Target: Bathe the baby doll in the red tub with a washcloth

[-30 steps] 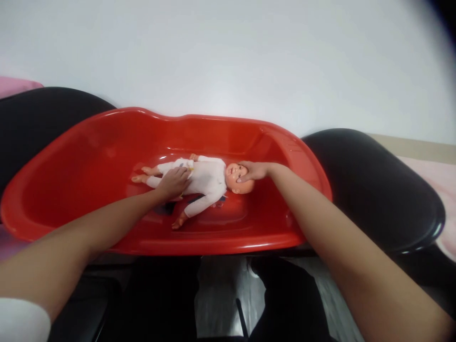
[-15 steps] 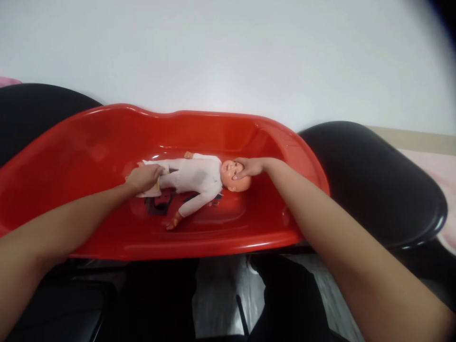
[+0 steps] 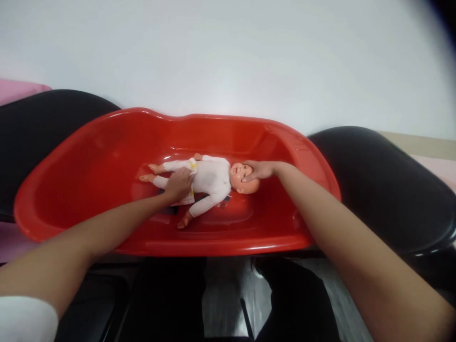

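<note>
A baby doll (image 3: pixel 213 175) in a white long-sleeved suit lies on its back in a red baby bathtub (image 3: pixel 228 247), head to the right and bare feet to the left. My right hand (image 3: pixel 261 170) grips the doll's head, its thumb across the face and the other fingers mostly hidden behind the head. My left hand (image 3: pixel 179 184) is closed on a white cloth with yellow marks (image 3: pixel 187 198) at the doll's hips, and one end hangs below the hand. The doll's near arm lies stretched out toward the front wall of the tub.
Black chair seats (image 3: pixel 384 190) stick out beneath the tub on both sides. A white wall (image 3: pixel 221 57) rises behind it. Pink fabric (image 3: pixel 21 90) shows at the far left. My dark-clothed legs (image 3: pixel 167 299) are below the front rim.
My left hand has moved right with the cloth, from the doll's lower legs up to its hips, uncovering the feet. My right hand stays on the head. The view has shifted slightly left.
</note>
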Demonstrator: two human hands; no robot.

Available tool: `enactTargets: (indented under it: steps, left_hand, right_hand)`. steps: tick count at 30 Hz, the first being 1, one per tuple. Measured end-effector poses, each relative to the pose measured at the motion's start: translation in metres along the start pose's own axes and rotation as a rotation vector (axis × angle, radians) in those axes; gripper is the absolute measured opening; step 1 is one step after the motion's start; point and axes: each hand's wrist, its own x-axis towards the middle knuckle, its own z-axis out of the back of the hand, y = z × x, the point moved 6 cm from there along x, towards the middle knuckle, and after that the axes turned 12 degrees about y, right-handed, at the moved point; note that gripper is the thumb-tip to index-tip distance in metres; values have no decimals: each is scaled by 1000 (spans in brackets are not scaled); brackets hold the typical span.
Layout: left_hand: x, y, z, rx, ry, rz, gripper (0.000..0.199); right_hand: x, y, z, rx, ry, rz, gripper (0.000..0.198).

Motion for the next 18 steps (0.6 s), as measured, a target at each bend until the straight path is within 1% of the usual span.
enactTargets:
  steps: [5, 9, 11, 14, 16, 17, 18]
  left_hand:
    - [1, 30, -9, 127, 148, -20, 48]
    - [3, 56, -11, 184, 221, 1, 48]
    - [4, 71, -8, 161, 248, 85, 46]
    - [3, 93, 6, 19, 249, 341, 48]
    - [5, 93, 20, -73, 196, 446, 52]
    - [8, 87, 28, -114, 147, 456, 54]
    - [11, 78, 35, -154, 94, 436, 55]
  right_hand:
    - [2, 0, -4, 79, 32, 79, 91]
    - [4, -1, -3, 76, 11, 81, 90]
    - [4, -2, -1, 52, 0, 55, 92]
    - [4, -5, 0, 39, 5, 16, 97]
    - [4, -6, 0, 47, 15, 21, 98]
    - [4, -5, 0, 51, 24, 34, 97]
    - [4, -5, 0, 54, 33, 50, 95]
